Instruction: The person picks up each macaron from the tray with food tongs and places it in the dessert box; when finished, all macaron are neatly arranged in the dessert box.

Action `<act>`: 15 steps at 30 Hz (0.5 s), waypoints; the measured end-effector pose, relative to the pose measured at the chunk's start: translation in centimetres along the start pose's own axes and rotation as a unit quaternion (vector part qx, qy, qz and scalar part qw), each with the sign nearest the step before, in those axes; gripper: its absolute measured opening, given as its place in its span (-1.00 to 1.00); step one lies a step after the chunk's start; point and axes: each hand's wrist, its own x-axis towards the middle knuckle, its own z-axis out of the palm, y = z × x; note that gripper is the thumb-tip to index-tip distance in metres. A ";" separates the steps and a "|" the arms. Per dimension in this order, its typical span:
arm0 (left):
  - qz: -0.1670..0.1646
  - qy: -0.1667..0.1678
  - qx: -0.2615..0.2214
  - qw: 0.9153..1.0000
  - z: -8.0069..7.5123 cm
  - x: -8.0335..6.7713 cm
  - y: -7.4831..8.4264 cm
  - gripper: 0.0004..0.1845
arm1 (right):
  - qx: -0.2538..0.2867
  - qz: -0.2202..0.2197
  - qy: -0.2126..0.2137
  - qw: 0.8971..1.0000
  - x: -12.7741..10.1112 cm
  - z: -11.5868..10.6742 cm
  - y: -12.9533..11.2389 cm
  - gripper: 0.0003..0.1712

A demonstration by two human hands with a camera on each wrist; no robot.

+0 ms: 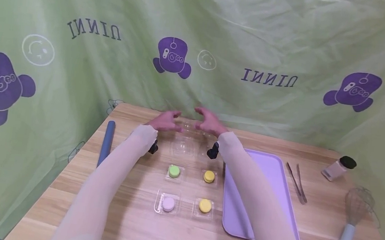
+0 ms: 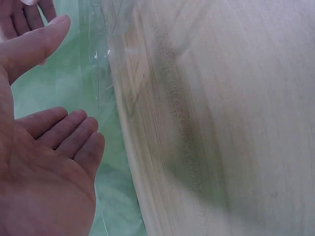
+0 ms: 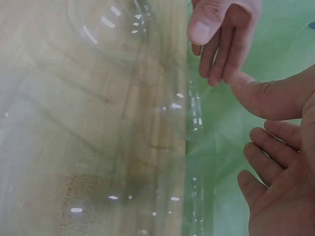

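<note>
A clear plastic clamshell box (image 1: 184, 137) lies open at the far edge of the wooden table (image 1: 135, 229). My left hand (image 1: 166, 121) hovers at its far left corner and my right hand (image 1: 209, 123) at its far right corner. Both have relaxed fingers and hold nothing. In the left wrist view my left hand (image 2: 49, 162) shows its open palm beside the box's clear rim (image 2: 103, 54). In the right wrist view my right hand (image 3: 280, 167) is spread next to the clear plastic (image 3: 147, 98), with the left hand's fingers (image 3: 221, 34) above. Whether either hand touches the plastic is unclear.
Nearer me sit a green macaron (image 1: 173, 171), two yellow macarons (image 1: 208, 176) (image 1: 205, 205) and a lilac macaron (image 1: 168, 204), each in a small clear tray. A lilac tray (image 1: 272, 174) lies right, then tweezers (image 1: 296, 183), a jar (image 1: 338, 168) and a whisk (image 1: 351, 223). A blue rolling pin (image 1: 106, 143) lies left.
</note>
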 end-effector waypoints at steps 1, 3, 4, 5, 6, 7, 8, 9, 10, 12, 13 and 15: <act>-0.002 -0.001 -0.001 1.000 0.1 0.2 0.0 0.03 | 0.000 0.001 -0.001 1.000 0.0 0.1 0.1 -0.02; -0.005 -0.006 -0.001 1.000 0.3 0.5 -0.2 0.03 | -0.003 -0.001 -0.004 1.000 0.2 0.3 0.4 -0.01; -0.004 -0.008 0.000 1.000 0.3 0.6 -0.2 0.03 | -0.007 -0.002 -0.005 1.000 0.3 0.4 0.5 -0.01; -0.002 -0.011 0.002 1.000 0.4 0.8 -0.3 0.02 | -0.009 -0.004 -0.006 1.000 0.3 0.5 0.6 -0.01; -0.002 -0.014 0.001 1.000 0.4 0.8 -0.3 0.02 | -0.014 -0.006 -0.006 1.000 0.4 0.6 0.7 -0.01; -0.002 -0.015 -0.001 1.000 0.4 0.9 -0.2 0.02 | -0.018 -0.006 -0.007 1.000 0.5 0.7 0.7 -0.01; 0.000 -0.016 -0.001 1.000 0.5 0.9 -0.2 0.02 | -0.022 -0.006 -0.009 1.000 0.6 0.8 0.8 -0.01; 0.001 -0.018 -0.003 1.000 0.5 0.9 -0.1 0.02 | -0.024 -0.006 -0.010 1.000 0.6 0.9 0.7 -0.01; 0.004 -0.018 -0.001 1.000 0.5 0.8 0.0 0.02 | -0.028 -0.005 -0.012 1.000 0.6 1.1 0.7 -0.01; 0.000 -0.019 -0.009 1.000 0.6 0.8 0.2 0.02 | -0.033 -0.003 -0.016 0.999 0.6 1.3 0.7 -0.01; -0.001 -0.020 -0.012 1.000 0.6 0.7 0.3 0.02 | -0.038 -0.003 -0.017 0.999 0.6 1.4 0.6 -0.01; -0.004 -0.022 -0.017 1.000 0.6 0.6 0.6 0.02 | -0.047 -0.003 -0.017 0.999 0.6 1.5 0.5 0.00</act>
